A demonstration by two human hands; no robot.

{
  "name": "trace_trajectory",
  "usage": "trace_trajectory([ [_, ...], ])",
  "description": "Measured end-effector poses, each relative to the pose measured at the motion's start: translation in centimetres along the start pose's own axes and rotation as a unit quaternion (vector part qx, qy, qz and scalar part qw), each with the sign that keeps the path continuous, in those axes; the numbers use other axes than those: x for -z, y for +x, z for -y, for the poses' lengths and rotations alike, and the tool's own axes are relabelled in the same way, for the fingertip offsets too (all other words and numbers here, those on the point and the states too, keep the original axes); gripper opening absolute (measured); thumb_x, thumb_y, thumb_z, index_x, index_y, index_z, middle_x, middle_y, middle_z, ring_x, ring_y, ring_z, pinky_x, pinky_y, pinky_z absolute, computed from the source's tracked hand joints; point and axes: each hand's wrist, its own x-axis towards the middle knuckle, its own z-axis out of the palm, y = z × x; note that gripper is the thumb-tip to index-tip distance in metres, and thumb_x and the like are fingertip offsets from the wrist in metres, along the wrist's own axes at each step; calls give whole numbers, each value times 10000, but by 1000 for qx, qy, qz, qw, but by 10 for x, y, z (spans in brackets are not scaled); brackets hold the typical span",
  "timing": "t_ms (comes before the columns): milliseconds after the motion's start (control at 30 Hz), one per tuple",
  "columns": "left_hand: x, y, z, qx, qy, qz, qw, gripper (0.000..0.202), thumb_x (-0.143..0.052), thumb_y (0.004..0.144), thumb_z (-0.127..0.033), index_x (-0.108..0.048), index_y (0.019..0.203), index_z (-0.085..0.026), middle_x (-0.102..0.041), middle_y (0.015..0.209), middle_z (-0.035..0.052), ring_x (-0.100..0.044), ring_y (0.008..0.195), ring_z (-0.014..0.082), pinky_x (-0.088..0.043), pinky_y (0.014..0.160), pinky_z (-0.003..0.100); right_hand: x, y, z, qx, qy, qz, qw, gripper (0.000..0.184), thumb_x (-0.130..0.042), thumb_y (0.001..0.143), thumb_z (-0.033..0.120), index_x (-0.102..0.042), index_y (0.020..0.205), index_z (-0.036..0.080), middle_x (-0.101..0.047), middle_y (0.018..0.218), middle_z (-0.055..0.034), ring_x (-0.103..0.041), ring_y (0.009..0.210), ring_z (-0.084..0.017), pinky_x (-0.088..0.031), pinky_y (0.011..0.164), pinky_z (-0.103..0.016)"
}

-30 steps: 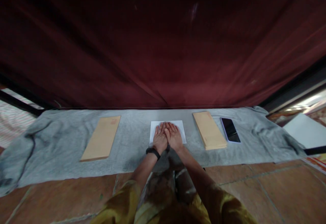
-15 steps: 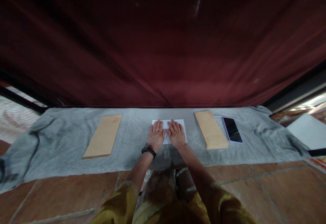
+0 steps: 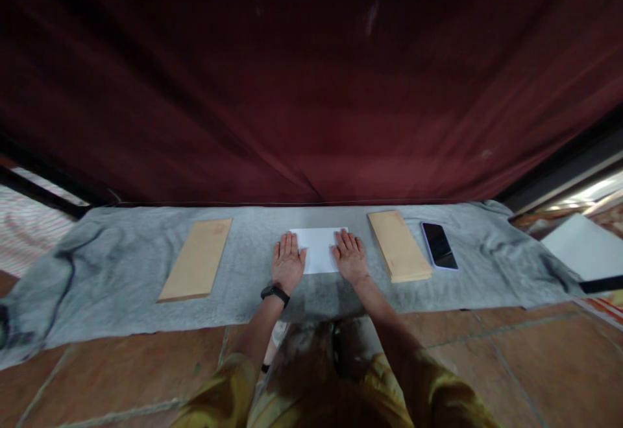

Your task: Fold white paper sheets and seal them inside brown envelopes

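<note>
A white folded sheet of paper (image 3: 319, 248) lies on a grey cloth (image 3: 121, 266) spread over the floor. My left hand (image 3: 287, 262) lies flat and open on the paper's left edge, a black band on its wrist. My right hand (image 3: 351, 257) lies flat and open on the paper's right edge. The paper's middle shows bare between them. A single brown envelope (image 3: 196, 259) lies to the left. A stack of brown envelopes (image 3: 398, 245) lies to the right.
A dark phone (image 3: 439, 245) lies face up right of the envelope stack. A dark red curtain (image 3: 311, 91) hangs behind the cloth. Terracotta floor tiles (image 3: 511, 363) run in front. A white sheet (image 3: 581, 246) sits at the far right.
Both hands have slid apart from the middle of the paper to its left and right edges, uncovering its centre.
</note>
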Motion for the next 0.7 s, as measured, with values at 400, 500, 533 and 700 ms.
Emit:
trace_trajectory([
  [400, 26, -27, 18, 76, -25, -41, 996, 496, -404, 966, -239, -511, 1422, -77, -507, 1489, 231, -442, 1407, 349, -365, 1139, 531, -1, -3, -1, -28, 2, -10, 1000, 526, -404, 1035, 397, -464, 1505, 168, -459, 1551, -155, -419, 1424, -315, -256, 1174, -550],
  [500, 31, -24, 18, 100, -64, -46, 992, 477, -481, 916, -226, -550, 1364, -79, -576, 1391, 239, -521, 1316, 339, -407, 1102, 506, 0, -3, -3, -25, -1, -4, 1000, 524, -388, 1039, 395, -466, 1503, 165, -448, 1561, -147, -422, 1421, -314, -260, 1174, -539],
  [533, 33, -22, 18, 112, -87, -45, 989, 458, -512, 899, -238, -576, 1328, -89, -615, 1328, 228, -552, 1269, 331, -421, 1085, 498, 0, -3, -3, -25, -3, -2, 1000, 525, -385, 1040, 393, -466, 1503, 161, -444, 1563, -146, -420, 1423, -316, -262, 1173, -537],
  [700, 41, -15, 12, 204, -311, 11, 928, 258, -667, 790, -335, -677, 998, -181, -700, 846, 61, -666, 884, 248, -530, 839, 391, 2, -4, -3, -27, -2, -1, 1000, 517, -382, 1040, 377, -473, 1497, 152, -453, 1555, -156, -412, 1432, -312, -269, 1175, -542],
])
